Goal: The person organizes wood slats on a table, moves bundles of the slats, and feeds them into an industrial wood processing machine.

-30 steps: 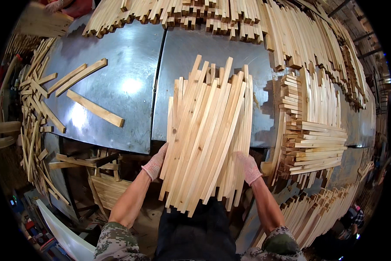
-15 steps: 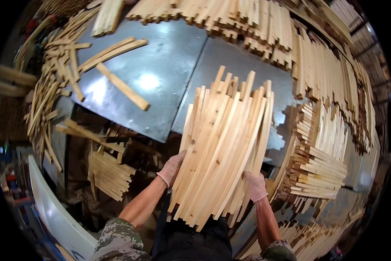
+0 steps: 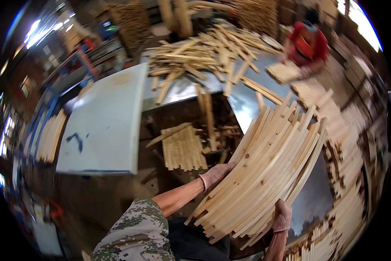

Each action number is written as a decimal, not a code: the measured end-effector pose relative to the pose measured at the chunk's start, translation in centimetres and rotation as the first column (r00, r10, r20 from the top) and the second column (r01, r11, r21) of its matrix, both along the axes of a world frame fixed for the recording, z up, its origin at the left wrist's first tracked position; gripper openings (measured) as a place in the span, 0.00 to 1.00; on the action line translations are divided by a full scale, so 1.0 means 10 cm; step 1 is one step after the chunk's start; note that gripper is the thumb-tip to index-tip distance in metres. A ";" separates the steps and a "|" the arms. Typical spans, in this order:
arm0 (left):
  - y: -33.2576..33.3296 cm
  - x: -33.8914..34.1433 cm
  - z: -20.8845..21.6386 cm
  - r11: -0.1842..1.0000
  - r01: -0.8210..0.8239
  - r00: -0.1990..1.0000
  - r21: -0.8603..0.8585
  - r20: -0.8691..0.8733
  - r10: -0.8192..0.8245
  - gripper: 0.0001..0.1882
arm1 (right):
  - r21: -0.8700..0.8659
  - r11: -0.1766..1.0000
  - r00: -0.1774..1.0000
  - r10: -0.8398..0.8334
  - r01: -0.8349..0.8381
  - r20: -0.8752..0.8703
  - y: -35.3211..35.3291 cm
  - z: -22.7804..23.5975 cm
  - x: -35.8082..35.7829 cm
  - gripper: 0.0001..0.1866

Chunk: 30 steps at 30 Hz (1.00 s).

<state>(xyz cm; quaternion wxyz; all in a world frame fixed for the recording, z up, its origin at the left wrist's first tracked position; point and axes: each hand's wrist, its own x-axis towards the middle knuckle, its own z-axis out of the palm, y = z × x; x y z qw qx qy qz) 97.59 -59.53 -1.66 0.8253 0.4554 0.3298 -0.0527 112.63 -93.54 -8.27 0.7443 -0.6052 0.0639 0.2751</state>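
A wide bundle of pale wooden strips point(image 3: 265, 169) is held in front of my body, its ends uneven. My left hand point(image 3: 218, 175), in a knitted glove, is closed on the left edge of the bundle, fingers partly hidden beneath it. On the opposite edge my right hand point(image 3: 282, 215), gloved too, grips the strips from the side. The far end of the bundle reaches over the metal table point(image 3: 243, 106).
Loose strips point(image 3: 191, 56) lie heaped on the table's far side. A white panel point(image 3: 104, 122) stands to the left. Below the table edge sits a small strip stack point(image 3: 183, 148). Stacked strips point(image 3: 347, 174) line the right. A person in red point(image 3: 308, 48) holds wood at the far right.
My view has swung left, bringing the white panel and the person in red into sight. The bundle stays between both hands and now slants toward the upper right.
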 end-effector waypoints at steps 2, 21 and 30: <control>0.26 -0.49 0.27 0.997 -0.081 0.996 0.010 0.044 0.081 0.36 | 0.039 0.995 0.995 0.085 -0.087 0.046 0.46 0.34 -0.24 0.21; 1.81 -6.33 0.53 0.628 -0.775 0.628 -0.077 0.017 0.778 0.37 | -0.143 0.392 0.409 0.904 -0.909 -0.124 4.24 1.27 -4.26 0.20; 2.67 -7.17 0.45 0.623 -0.677 0.635 0.391 -0.118 0.764 0.35 | -0.153 0.389 0.410 0.900 -0.908 -0.145 5.41 0.98 -5.01 0.22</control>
